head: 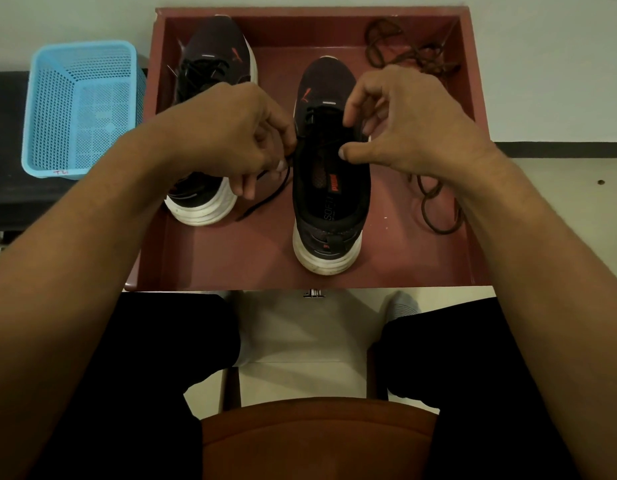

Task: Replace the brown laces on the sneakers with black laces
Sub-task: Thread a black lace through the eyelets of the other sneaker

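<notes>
Black lace (265,199) crossed the top eyelets of the sneaker (329,216), mid-tray (231,261), heel twd you, long axis straight away. Your L hand (231,133) pinched its loose end just left; R hand (414,123) pinched it at the right eyelets. Both equally near.

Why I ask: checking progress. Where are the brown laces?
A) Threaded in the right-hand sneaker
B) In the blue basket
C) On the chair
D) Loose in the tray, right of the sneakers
D: the brown laces lie in loose tangles on the tray floor, to the right of the sneakers.
</notes>
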A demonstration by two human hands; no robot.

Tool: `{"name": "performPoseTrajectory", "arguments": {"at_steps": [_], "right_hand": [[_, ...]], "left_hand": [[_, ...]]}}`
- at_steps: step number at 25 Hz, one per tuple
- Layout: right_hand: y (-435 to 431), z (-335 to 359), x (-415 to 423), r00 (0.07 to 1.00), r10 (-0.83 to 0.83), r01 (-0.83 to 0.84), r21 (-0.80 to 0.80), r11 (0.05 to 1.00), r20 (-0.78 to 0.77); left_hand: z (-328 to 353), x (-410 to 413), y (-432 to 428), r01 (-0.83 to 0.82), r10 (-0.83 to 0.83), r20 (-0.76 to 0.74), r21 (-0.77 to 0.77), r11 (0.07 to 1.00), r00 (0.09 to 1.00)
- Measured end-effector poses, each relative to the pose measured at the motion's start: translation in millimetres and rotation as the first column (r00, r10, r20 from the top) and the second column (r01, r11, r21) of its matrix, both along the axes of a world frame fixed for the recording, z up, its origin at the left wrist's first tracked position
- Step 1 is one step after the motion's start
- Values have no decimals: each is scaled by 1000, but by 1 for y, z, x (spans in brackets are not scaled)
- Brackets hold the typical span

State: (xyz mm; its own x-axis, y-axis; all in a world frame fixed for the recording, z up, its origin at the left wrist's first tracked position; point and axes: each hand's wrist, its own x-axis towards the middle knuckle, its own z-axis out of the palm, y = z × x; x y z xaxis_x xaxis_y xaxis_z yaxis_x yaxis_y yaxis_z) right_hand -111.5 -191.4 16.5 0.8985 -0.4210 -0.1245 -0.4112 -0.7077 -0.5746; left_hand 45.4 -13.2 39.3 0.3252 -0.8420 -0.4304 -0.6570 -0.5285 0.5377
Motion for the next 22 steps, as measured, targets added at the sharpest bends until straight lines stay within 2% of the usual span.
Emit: {"name": "performPoseTrajectory", "arguments": {"at_steps": [3,12,15,18,20,22], "right_hand": [[-3,-1,-2,998,-64,64,32,997,-19],[-5,1,-6,997,-77,79,60,995,-25],[-4,2,-6,997,-71,73,56,996,-26],[-3,3,-6,998,-53,54,91,994,-16],[-3,3,-6,997,-71,65,143,988,34],[-6,1,-5,980,-156,135,166,977,125]], "left_hand": [[0,1,-1,2,-2,11,28,1000,1000],[-1,7,2,40,-34,-45,158,987,998],[3,4,3,56,-51,-46,105,993,998],[9,-3,2,-63,64,-52,20,998,997],[2,-5,-2,-154,159,46,-95,983,986],[-7,-7,-9,-181,209,130,-199,963,969]]}}
